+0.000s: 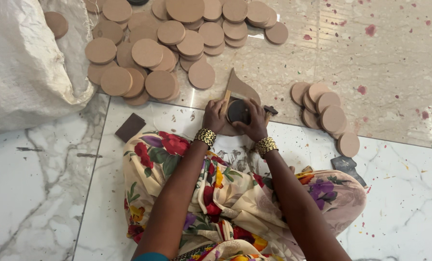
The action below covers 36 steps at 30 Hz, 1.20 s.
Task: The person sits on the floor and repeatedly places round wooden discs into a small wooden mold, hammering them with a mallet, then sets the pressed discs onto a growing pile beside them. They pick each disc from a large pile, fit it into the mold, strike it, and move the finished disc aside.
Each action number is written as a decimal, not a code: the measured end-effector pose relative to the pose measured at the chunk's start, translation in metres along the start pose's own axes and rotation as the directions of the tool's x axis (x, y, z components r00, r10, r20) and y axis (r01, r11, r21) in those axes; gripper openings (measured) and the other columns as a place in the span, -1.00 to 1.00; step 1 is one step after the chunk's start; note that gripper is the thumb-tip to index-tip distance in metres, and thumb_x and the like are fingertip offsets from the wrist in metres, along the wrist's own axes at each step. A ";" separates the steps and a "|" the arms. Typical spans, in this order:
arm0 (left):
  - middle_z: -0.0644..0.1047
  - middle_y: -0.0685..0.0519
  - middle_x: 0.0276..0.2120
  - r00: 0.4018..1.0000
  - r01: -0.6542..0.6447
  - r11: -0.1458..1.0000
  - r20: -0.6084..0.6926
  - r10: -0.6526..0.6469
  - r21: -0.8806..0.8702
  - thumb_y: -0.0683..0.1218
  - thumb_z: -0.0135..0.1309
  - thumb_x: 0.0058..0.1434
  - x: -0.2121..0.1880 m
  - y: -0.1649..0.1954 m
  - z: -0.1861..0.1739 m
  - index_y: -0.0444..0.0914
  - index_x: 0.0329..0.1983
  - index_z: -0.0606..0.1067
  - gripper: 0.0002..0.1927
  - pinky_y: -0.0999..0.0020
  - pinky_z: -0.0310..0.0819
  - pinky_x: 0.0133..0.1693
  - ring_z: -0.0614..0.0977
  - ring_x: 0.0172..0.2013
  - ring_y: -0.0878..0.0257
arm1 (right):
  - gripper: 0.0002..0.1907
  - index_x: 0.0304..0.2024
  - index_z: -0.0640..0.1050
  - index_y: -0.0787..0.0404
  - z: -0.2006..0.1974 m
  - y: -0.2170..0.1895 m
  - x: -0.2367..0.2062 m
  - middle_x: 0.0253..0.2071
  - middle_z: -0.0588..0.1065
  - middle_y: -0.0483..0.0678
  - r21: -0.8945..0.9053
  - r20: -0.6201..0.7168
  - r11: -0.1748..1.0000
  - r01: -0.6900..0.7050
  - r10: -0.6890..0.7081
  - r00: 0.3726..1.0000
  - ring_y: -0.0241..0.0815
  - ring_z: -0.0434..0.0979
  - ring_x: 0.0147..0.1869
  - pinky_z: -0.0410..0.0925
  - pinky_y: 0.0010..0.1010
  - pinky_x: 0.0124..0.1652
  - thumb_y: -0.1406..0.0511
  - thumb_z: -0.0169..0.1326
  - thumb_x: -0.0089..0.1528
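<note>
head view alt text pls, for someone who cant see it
A person seated on a marble floor presses a dark round disc onto a wooden board with the left hand and right hand. Piles of tan discs lie ahead, beside a white sack.

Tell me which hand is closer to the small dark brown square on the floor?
Left. The left hand is beside the dark disc, nearer the brown square; the right hand is farther.

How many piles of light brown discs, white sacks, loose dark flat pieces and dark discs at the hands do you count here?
Light brown disc piles: 2
White sack: 1
Loose dark flat pieces: 2
Dark disc between left hand and right hand: 1
Total: 6
</note>
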<state>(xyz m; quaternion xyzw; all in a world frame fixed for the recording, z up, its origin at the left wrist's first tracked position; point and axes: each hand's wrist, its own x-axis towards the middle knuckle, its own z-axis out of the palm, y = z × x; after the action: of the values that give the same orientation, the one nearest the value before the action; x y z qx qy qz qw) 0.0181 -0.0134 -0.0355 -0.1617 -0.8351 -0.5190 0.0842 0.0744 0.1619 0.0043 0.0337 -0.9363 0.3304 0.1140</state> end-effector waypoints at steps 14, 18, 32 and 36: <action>0.49 -0.13 0.06 1.000 -0.024 0.998 -0.011 0.024 -0.050 -0.29 0.08 0.11 0.004 -0.002 0.001 -0.26 0.15 0.54 -0.52 0.13 0.40 0.20 0.52 0.11 -0.09 | -0.44 0.19 0.54 0.24 -0.009 0.004 0.003 -0.03 0.56 0.06 0.159 0.005 0.928 -0.337 0.341 0.940 -0.18 0.65 -0.16 0.53 -0.36 -0.15 0.45 0.28 0.11; 0.48 -0.08 0.08 0.999 -0.040 0.998 0.028 0.041 -0.044 -0.24 0.20 0.04 0.003 0.001 0.001 -0.24 0.12 0.56 -0.50 0.13 0.37 0.23 0.49 0.14 -0.05 | -0.42 0.18 0.54 0.22 -0.009 0.007 0.003 -0.05 0.55 0.06 0.118 0.013 0.942 -0.314 0.315 0.949 -0.17 0.65 -0.20 0.53 -0.35 -0.15 0.44 0.31 0.08; 0.41 -0.08 0.17 0.994 -0.080 0.995 0.081 0.075 0.066 -0.14 0.35 -0.02 0.001 -0.001 0.002 -0.19 0.11 0.58 -0.45 0.10 0.35 0.23 0.42 0.19 -0.07 | -0.67 0.06 0.63 0.15 -0.008 -0.008 0.006 -0.05 0.54 0.04 0.157 -0.105 0.987 -0.037 0.054 0.993 -0.04 0.55 -0.06 0.48 -0.29 -0.17 0.34 0.25 0.22; 0.54 0.01 0.01 0.986 -0.151 0.984 0.081 0.143 0.097 -0.17 0.28 0.09 0.006 0.007 0.001 -0.14 0.02 0.63 -0.62 0.16 0.46 0.13 0.52 0.07 0.02 | -0.85 -0.12 0.66 0.15 -0.007 -0.012 0.011 -0.14 0.61 -0.01 0.164 -0.079 0.979 -0.120 0.135 0.988 -0.09 0.61 -0.13 0.48 -0.32 -0.16 0.34 0.19 0.25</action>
<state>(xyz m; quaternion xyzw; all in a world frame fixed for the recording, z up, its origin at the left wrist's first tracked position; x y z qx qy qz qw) 0.0156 -0.0082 -0.0280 -0.2373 -0.8490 -0.4614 0.0997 0.0664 0.1568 0.0192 -0.0323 -0.9011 0.4119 0.1314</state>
